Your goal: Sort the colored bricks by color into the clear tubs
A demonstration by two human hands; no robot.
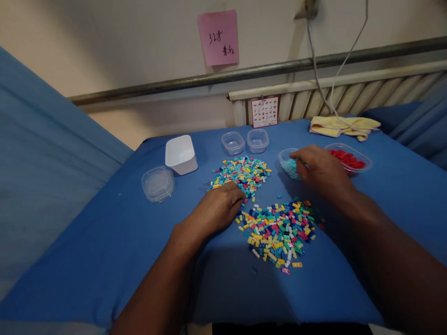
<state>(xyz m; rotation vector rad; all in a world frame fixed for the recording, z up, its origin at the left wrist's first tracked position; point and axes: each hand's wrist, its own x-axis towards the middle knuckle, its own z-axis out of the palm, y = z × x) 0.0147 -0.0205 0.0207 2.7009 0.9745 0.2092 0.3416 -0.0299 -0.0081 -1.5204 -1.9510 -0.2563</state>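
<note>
Two heaps of small coloured bricks lie on the blue tablecloth (104,242): a far heap (242,173) and a nearer heap (279,230). My left hand (218,207) rests palm down with fingers curled at the near edge of the far heap, touching its bricks. My right hand (319,170) reaches over a clear tub of light-blue bricks (288,164), its fingertips bent down at the tub's rim; what they pinch is hidden. A clear tub of red bricks (351,160) sits just right of that hand.
A white tub (180,155) and a round clear lid (158,184) stand at the left. Two empty clear tubs (244,142) sit behind the heaps. A yellow cloth (344,126), a small picture card (264,112) and a pink wall note (219,37) are at the back.
</note>
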